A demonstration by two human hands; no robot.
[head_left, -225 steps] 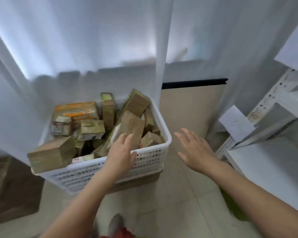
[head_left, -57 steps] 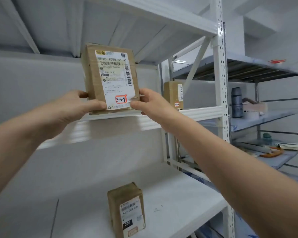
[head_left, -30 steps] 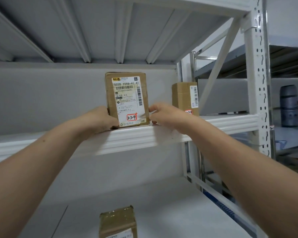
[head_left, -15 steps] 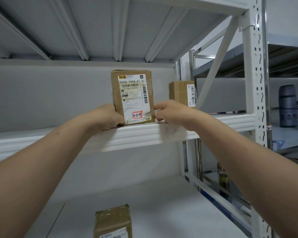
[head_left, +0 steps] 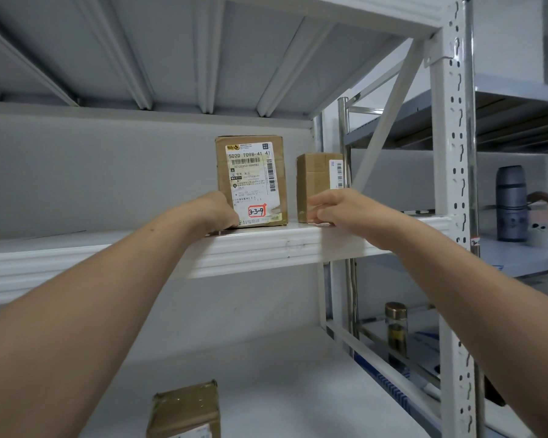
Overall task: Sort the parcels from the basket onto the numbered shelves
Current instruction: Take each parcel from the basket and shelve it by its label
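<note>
Left grip (head_left: 217,211) against upright parcel (head_left: 252,181)

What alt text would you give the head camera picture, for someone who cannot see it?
A cardboard parcel marked 3-3-7 stands upright on a white metal shelf; the left hand touches its lower left corner, and the right hand is open beside it. A second parcel stands to its right, a third on the shelf below.
</note>
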